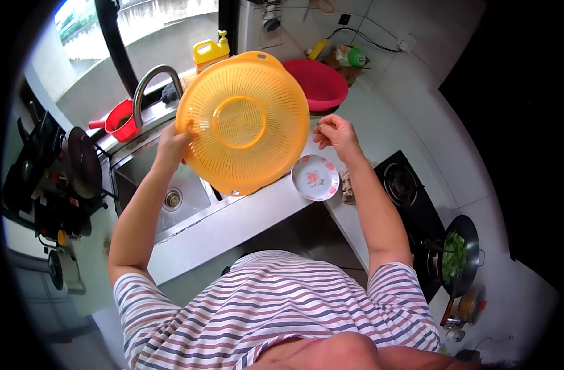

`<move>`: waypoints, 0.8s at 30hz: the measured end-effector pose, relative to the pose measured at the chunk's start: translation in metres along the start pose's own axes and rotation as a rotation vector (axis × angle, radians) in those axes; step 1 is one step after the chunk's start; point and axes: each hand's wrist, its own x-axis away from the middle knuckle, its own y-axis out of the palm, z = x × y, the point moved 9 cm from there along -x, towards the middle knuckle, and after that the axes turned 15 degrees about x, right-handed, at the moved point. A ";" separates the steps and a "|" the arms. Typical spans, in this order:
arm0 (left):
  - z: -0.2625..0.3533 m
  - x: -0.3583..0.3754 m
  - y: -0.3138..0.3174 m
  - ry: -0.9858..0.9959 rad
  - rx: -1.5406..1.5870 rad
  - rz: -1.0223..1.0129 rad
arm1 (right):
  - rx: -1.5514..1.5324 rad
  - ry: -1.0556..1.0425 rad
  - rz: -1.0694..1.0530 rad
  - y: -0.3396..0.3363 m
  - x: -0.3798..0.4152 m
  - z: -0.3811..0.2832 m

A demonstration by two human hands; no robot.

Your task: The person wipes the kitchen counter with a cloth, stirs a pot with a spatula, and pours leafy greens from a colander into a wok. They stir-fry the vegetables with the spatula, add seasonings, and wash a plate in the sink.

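Above the table, over the far right part of the sink: one large round colander, yellow-orange, slotted, with a ringed centre. Held up and tilted, its broad face towards the wearer.

Left hand: at the colander's left rim, fingers closed around the edge, thumb on the face. Right hand: just beside the right rim, seemingly apart from it; fingers curled, thumb and forefinger drawn together – whether they pinch anything small, cannot tell.

Handling, as judged: thin plastic by its look; light, fairly stiff with slight give at the rim, not fragile, likely slippery if wet. Best hold – the rim at opposite sides, or the slotted tabs at the far and near edges.

Near right: one white plate, pink floral pattern. Far right: one deep pink basin. Far left: one red dipper, beside the curved tap. Far side: one yellow pump bottle. Right: one dark wok containing leafy greens.

Brands, labels, writing: none legible; small packaging at the far right too indistinct to read.
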 end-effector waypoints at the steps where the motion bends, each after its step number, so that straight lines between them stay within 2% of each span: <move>1: 0.000 0.002 0.005 0.007 -0.003 -0.005 | -0.003 -0.006 0.007 -0.003 -0.001 -0.001; 3: -0.008 0.005 0.011 -0.043 0.043 0.006 | -0.201 -0.092 -0.023 -0.001 -0.002 -0.009; 13: -0.013 0.008 0.047 -0.089 0.034 0.027 | -0.006 -0.219 0.100 -0.026 -0.008 0.000; 17: -0.019 0.001 0.061 -0.127 -0.001 0.023 | -0.025 -0.255 0.136 -0.045 -0.011 0.012; 20: -0.026 -0.012 0.084 -0.155 0.043 -0.023 | -0.116 -0.196 0.166 -0.087 -0.001 0.021; 21: -0.046 -0.033 0.083 -0.110 0.091 -0.047 | -0.172 -0.167 0.220 -0.115 0.009 0.021; 22: -0.045 -0.038 0.096 -0.174 0.053 -0.065 | -0.231 -0.137 0.268 -0.144 0.023 0.018; 23: -0.043 -0.042 0.107 -0.238 0.010 -0.075 | -0.112 -0.188 0.310 -0.178 0.046 0.004; 24: -0.052 -0.055 0.114 -0.229 0.122 -0.009 | -0.018 -0.177 0.439 -0.217 0.072 -0.005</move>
